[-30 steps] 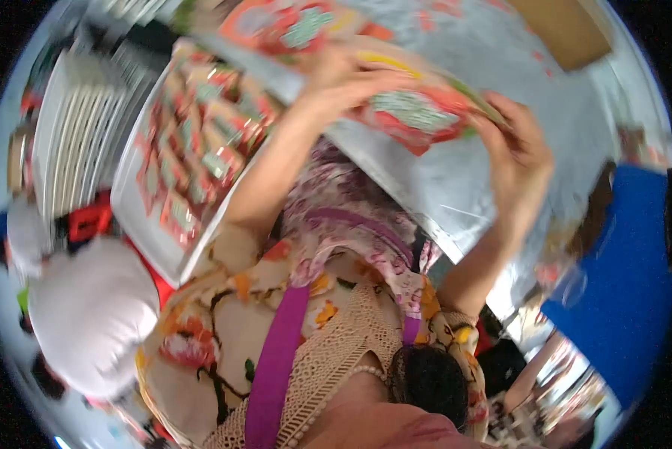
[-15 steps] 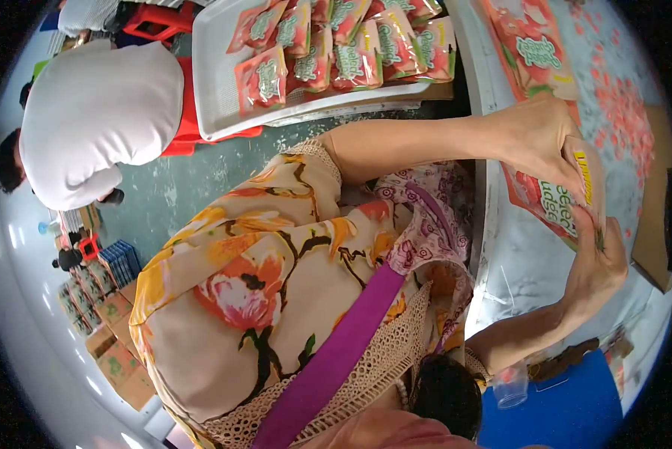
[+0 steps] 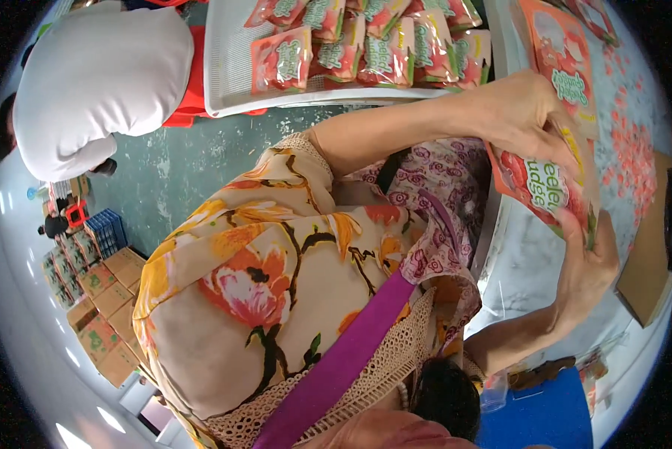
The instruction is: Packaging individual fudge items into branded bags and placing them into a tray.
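Two bare hands hold one red pouch, which is above the edge of the grey table. The left hand grips the pouch near its top edge; its fingers are bent, but I cannot tell how all of them lie, because they are partly hidden. The right hand pinches the lower corner, with the thumb on the printed front. Just beside the left hand lies a second pouch, and small red pieces are scattered farther on. Several similar pouches rest in a white tray.
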`<state>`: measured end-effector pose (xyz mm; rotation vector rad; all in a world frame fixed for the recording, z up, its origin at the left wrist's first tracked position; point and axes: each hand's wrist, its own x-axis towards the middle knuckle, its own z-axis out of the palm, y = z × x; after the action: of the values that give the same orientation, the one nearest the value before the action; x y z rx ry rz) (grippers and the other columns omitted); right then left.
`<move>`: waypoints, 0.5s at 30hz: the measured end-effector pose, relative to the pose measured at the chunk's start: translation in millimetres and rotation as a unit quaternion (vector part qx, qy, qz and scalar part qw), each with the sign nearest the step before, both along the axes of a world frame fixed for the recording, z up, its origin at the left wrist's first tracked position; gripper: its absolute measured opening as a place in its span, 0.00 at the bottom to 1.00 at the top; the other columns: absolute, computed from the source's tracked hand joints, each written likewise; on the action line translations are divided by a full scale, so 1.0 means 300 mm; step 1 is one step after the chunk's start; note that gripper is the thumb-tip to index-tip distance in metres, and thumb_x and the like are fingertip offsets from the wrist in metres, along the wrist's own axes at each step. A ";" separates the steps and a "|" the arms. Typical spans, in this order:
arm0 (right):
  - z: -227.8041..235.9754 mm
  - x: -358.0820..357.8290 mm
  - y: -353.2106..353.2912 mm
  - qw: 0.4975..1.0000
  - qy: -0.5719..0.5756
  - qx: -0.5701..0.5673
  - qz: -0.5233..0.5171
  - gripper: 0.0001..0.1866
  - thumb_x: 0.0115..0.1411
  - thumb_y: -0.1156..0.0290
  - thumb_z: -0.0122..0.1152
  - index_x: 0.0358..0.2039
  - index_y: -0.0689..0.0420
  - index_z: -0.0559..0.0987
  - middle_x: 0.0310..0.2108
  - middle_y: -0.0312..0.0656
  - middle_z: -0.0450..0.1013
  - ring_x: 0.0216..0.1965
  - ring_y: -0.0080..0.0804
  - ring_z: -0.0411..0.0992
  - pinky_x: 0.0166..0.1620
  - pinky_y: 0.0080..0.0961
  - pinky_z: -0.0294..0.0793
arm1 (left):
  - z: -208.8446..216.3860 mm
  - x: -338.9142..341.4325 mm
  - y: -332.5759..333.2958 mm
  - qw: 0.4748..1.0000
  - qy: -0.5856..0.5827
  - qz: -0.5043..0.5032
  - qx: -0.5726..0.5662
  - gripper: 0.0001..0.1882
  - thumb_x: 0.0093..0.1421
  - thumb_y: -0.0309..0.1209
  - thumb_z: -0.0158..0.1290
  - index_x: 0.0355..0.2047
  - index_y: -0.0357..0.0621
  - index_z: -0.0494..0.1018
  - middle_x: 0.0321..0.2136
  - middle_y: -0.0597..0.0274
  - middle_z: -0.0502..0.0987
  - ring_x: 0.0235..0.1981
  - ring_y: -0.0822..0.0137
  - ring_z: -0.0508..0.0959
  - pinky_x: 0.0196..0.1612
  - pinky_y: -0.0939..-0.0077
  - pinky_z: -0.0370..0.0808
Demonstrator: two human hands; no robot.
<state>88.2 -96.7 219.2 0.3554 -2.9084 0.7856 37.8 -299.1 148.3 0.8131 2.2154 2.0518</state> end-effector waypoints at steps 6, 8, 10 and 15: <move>-0.075 -0.025 -0.066 0.998 -0.024 -0.012 0.051 0.10 0.52 0.73 0.68 0.34 0.65 0.81 0.23 0.36 0.72 0.26 0.17 0.64 0.32 0.19 0.68 | -0.058 0.024 -0.170 0.999 -0.012 0.050 -0.008 0.14 0.53 0.45 0.62 0.37 0.54 0.83 0.14 0.65 0.73 0.16 0.77 0.67 0.21 0.78 0.64; -0.098 -0.032 -0.136 0.994 -0.010 -0.044 0.101 0.11 0.52 0.73 0.68 0.35 0.65 0.80 0.22 0.37 0.71 0.26 0.17 0.64 0.31 0.18 0.67 | -0.058 0.068 -0.236 0.995 -0.017 0.100 -0.020 0.15 0.54 0.43 0.62 0.37 0.49 0.82 0.15 0.65 0.74 0.17 0.77 0.68 0.21 0.78 0.66; -0.177 -0.067 -0.205 0.988 -0.039 -0.061 0.134 0.12 0.52 0.72 0.68 0.37 0.62 0.81 0.22 0.38 0.70 0.25 0.18 0.64 0.31 0.18 0.67 | -0.104 0.099 -0.312 0.989 -0.038 0.139 -0.038 0.17 0.54 0.42 0.62 0.37 0.43 0.81 0.22 0.63 0.79 0.26 0.75 0.76 0.32 0.79 0.73; -0.364 -0.097 -0.514 0.924 -0.096 -0.225 0.295 0.12 0.57 0.65 0.63 0.37 0.60 0.80 0.24 0.43 0.72 0.24 0.31 0.68 0.32 0.27 0.68 | -0.053 0.175 -0.677 0.957 0.048 0.155 -0.239 0.09 0.59 0.29 0.57 0.38 0.42 0.82 0.31 0.65 0.81 0.21 0.78 0.75 0.20 0.85 0.68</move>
<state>59.2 -250.9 110.1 1.1820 -2.6619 1.6079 90.4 -502.2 132.3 0.5551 2.8737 1.4679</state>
